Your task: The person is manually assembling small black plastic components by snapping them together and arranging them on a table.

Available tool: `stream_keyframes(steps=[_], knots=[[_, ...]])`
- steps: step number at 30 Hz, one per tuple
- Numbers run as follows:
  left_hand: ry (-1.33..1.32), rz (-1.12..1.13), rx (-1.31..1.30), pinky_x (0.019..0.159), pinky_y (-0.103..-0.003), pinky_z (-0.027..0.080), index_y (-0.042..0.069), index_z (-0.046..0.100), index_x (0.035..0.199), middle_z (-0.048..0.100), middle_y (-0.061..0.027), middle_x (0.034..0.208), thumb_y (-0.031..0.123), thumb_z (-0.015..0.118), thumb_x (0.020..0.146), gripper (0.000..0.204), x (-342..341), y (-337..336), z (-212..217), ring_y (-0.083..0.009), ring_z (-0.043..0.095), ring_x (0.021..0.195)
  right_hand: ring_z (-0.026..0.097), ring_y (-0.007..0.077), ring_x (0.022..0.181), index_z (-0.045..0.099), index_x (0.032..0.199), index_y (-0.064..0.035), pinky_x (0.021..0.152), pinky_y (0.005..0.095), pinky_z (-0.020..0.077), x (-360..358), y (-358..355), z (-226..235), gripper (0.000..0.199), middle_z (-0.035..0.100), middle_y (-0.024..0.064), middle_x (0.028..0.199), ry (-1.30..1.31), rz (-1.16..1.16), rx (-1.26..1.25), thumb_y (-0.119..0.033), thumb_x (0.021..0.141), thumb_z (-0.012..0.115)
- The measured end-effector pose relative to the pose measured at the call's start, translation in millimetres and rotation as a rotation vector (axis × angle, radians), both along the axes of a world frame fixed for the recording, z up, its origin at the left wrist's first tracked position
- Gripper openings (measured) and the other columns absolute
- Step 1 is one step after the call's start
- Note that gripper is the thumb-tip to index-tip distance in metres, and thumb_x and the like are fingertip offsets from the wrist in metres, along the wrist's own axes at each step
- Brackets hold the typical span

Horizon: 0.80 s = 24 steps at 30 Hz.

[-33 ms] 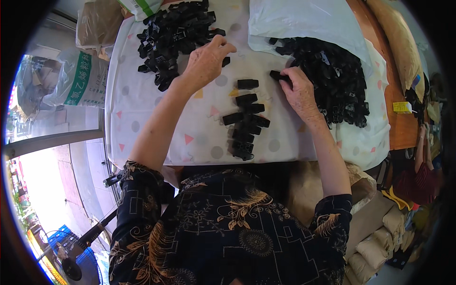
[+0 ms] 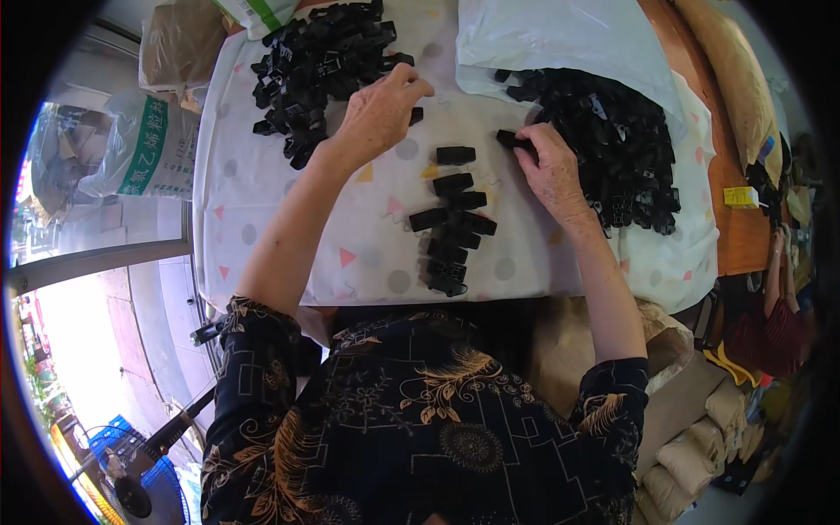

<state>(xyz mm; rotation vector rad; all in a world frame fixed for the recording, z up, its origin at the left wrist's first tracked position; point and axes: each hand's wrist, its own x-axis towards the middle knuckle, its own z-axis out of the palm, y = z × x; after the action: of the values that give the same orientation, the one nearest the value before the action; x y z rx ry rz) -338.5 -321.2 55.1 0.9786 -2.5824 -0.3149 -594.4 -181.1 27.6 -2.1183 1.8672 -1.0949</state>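
My left hand [image 2: 382,112] is over the right edge of a heap of black plastic buckle parts [image 2: 324,61]. Its fingers curl downward and their tips are mostly hidden. A black piece [image 2: 416,115] pokes out beside the hand; whether the fingers grip it is unclear. At the inner edge of a second heap [image 2: 612,140], my right hand [image 2: 549,166] pinches one black buckle part [image 2: 510,139] between thumb and fingers. Between my hands, several similar parts [image 2: 452,220] form a rough column running toward the near edge of the table.
A patterned white cloth [image 2: 297,232] covers the table. A white plastic bag [image 2: 560,39] lies over the back of the right heap. Filled bags [image 2: 144,149] stand at the left by the window, with a fan [image 2: 131,494] lower down. Another person's arm [image 2: 777,271] shows far right.
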Motion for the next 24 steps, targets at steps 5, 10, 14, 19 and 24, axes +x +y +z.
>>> stream_keyframes(steps=[5, 10, 14, 19, 24], knots=[[-0.020, 0.039, 0.042, 0.087, -0.043, 0.052, 0.013, 0.063, 0.113, 0.059, -0.0089, 0.112, 0.005, 0.054, 0.094, 0.022, -0.5, 4.8, -13.5, -0.0302, 0.064, 0.103, 0.066, 0.0350, 0.091, 0.062, 0.104, -0.0024, 0.078, 0.0387, 0.0539, 0.3, 1.7, 3.2, 0.025, 0.065, 0.0145, 0.098, -0.003, 0.010, 0.032, 0.001, 0.081, 0.073], [0.324, 0.101, 0.168, 0.085, -0.042, 0.052, 0.013, 0.063, 0.115, 0.061, -0.0096, 0.110, 0.010, 0.055, 0.096, 0.021, 15.6, 16.4, -15.2, -0.0326, 0.064, 0.099, 0.065, 0.0344, 0.092, 0.062, 0.104, -0.0028, 0.078, 0.0396, 0.0536, 2.0, 6.7, 12.9, 0.023, 0.065, 0.0143, 0.098, 0.000, 0.021, 0.084, 0.001, 0.084, 0.070], [0.315, 0.059, 0.160, 0.083, -0.045, 0.052, 0.013, 0.061, 0.119, 0.062, -0.0099, 0.113, 0.014, 0.057, 0.096, 0.023, 28.4, 23.8, -14.2, -0.0344, 0.065, 0.098, 0.064, 0.0341, 0.091, 0.064, 0.114, -0.0060, 0.080, 0.0401, 0.0536, -6.0, 11.1, 26.5, 0.028, 0.065, 0.0140, 0.100, 0.164, 0.087, 0.071, 0.004, 0.088, 0.060], [0.172, 0.200, 0.214, 0.080, -0.048, 0.052, 0.012, 0.060, 0.116, 0.061, -0.0101, 0.113, 0.020, 0.063, 0.093, 0.025, 20.4, 36.6, -12.1, -0.0369, 0.065, 0.097, 0.063, 0.0313, 0.097, 0.064, 0.124, -0.0107, 0.087, 0.0371, 0.0536, -1.8, 2.0, 57.0, 0.041, 0.062, 0.0117, 0.112, 0.454, 0.191, 0.316, 0.004, 0.086, 0.057], [0.146, 0.204, 0.254, 0.079, -0.049, 0.052, 0.009, 0.059, 0.113, 0.061, -0.0110, 0.111, 0.023, 0.069, 0.089, 0.029, 6.8, 32.7, -20.9, -0.0383, 0.065, 0.096, 0.061, 0.0296, 0.102, 0.063, 0.121, -0.0050, 0.090, 0.0354, 0.0530, -14.4, -17.2, 55.1, 0.040, 0.060, 0.0102, 0.111, 0.540, 0.386, 0.199, 0.000, 0.082, 0.063]])
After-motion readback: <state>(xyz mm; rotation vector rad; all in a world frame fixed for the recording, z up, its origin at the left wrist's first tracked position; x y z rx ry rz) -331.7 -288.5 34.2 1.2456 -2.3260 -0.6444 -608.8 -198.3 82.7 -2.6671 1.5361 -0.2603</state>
